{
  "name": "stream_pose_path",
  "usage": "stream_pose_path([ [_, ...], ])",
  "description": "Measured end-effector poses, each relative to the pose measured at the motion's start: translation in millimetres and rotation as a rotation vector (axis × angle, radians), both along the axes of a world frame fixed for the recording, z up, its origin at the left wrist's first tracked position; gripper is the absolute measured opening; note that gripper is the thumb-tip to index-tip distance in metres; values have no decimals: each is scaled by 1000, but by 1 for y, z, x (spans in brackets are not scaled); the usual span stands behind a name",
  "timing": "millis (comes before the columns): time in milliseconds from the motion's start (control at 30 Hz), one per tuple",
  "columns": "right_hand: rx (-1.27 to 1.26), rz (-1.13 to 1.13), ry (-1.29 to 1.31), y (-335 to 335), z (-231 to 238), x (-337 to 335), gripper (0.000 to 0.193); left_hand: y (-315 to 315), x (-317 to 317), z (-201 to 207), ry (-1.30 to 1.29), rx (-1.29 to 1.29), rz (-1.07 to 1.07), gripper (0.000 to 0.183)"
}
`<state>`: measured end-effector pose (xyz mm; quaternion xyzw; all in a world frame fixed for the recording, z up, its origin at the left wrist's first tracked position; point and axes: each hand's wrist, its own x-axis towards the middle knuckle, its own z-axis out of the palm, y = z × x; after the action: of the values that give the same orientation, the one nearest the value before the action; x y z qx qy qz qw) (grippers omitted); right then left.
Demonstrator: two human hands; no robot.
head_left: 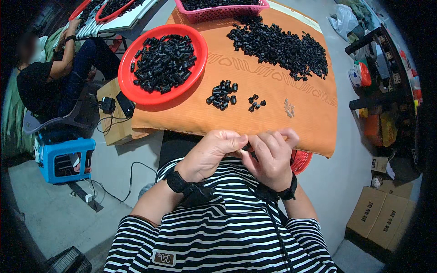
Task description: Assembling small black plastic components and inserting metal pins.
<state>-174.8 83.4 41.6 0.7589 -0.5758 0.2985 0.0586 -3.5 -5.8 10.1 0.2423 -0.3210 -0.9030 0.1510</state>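
Note:
My left hand (213, 152) and my right hand (269, 157) meet in front of my body at the table's near edge. Both are closed, fingertips pinching a small black part (246, 147) that is mostly hidden by the fingers. Just beyond them on the orange tablecloth (182, 117) lies a small group of black cylindrical parts (221, 94). To its right are several smaller black pieces (256, 103), then a little cluster of tiny clear or silvery pieces (288, 108). A red round tray (201, 50) heaped with black parts stands at the left.
A large pile of small black parts (277, 45) spreads over the table's far right, beside a pink basket (218, 13). Under the near edge shows a red basket (302, 162). A co-worker (54, 73) sits at the left; a dark shelf (387, 68) and cardboard boxes (380, 216) stand right.

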Motion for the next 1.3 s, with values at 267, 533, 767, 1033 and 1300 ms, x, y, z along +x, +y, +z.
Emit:
stream_pose_path([
  [267,53,-44,-71,-3,-3,-1,36,-2,-1,-3,34,130,-6,32],
  [533,45,-18,-90,-4,0,-3,36,-7,5,-15,121,187,-111,37],
  [767,66,13,-48,0,-1,-4,34,-7,4,-13,133,292,-121,33],
  [1033,54,-297,-14,-24,-37,-64,40,-38,4,-5,-94,159,28,13],
  [1300,31,-598,282,-52,-56,-86,24,-63,-19,9,-232,-120,190,11],
])
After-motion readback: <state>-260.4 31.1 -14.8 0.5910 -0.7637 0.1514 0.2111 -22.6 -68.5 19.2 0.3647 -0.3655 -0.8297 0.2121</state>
